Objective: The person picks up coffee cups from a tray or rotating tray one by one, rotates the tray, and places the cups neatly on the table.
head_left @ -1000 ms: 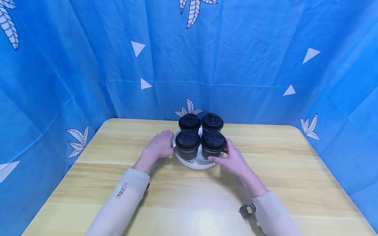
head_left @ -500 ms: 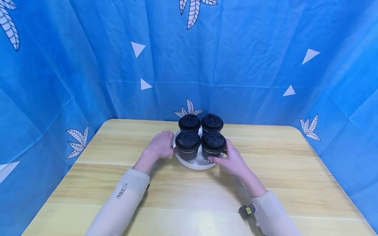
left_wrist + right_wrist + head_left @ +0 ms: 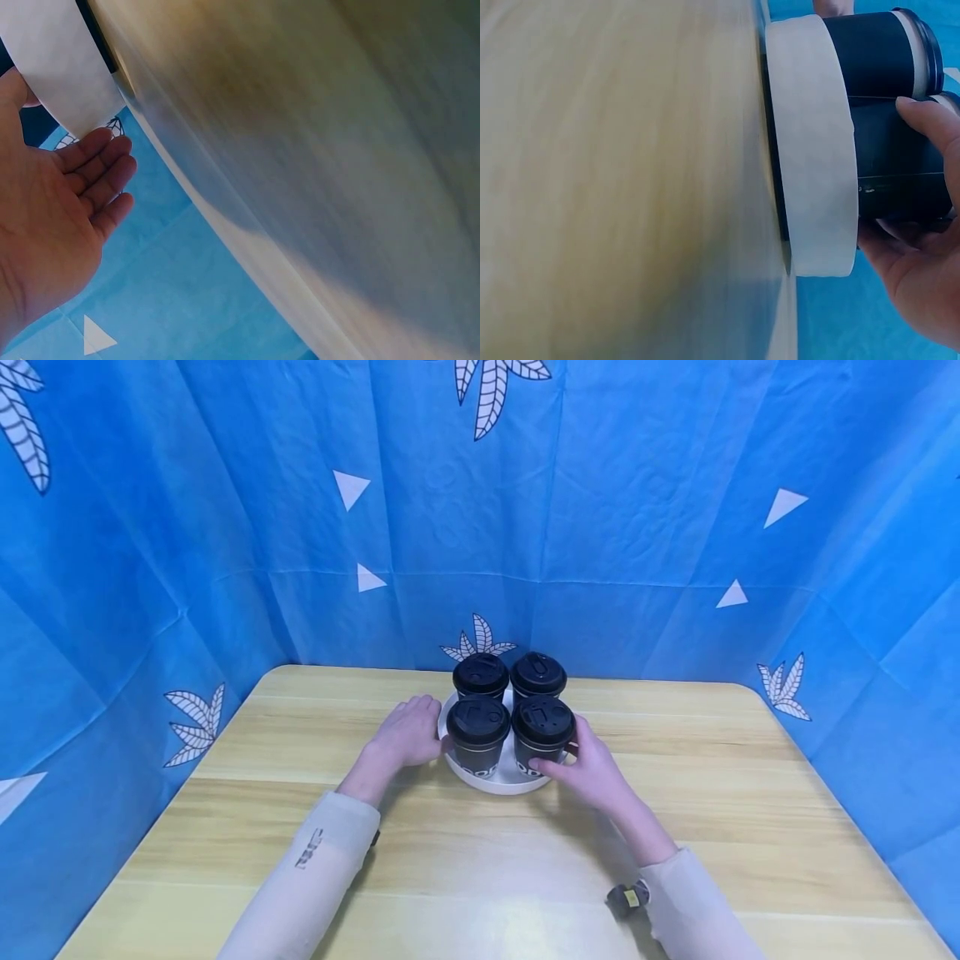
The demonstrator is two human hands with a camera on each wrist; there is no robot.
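Observation:
A round white tray [image 3: 498, 787] carries several dark paper coffee cups with black lids, all upright. My right hand [image 3: 592, 770] grips the front right coffee cup [image 3: 536, 752], thumb on its near side and fingers around behind. The right wrist view shows that thumb pressed on the dark cup wall [image 3: 896, 146]. At the tray's left edge, my left hand [image 3: 408, 731] holds the rim, its thumb beside the front left coffee cup [image 3: 477, 727]. In the left wrist view, curled fingers meet the tray's outer wall [image 3: 67, 60]. The right fingertips are partly hidden by the cup.
Two more lidded cups, back left [image 3: 481, 674] and back right [image 3: 538, 674], stand close behind the front pair. A pale wood table [image 3: 480, 868] lies beneath. Blue cloth [image 3: 637, 510] hangs behind and at both sides. A dark strip [image 3: 774, 157] shows under the tray.
Everything appears slightly lower in the head view, as the camera has tilted a little. Both hands keep their holds, and the cups and tray stay in nearly the same places.

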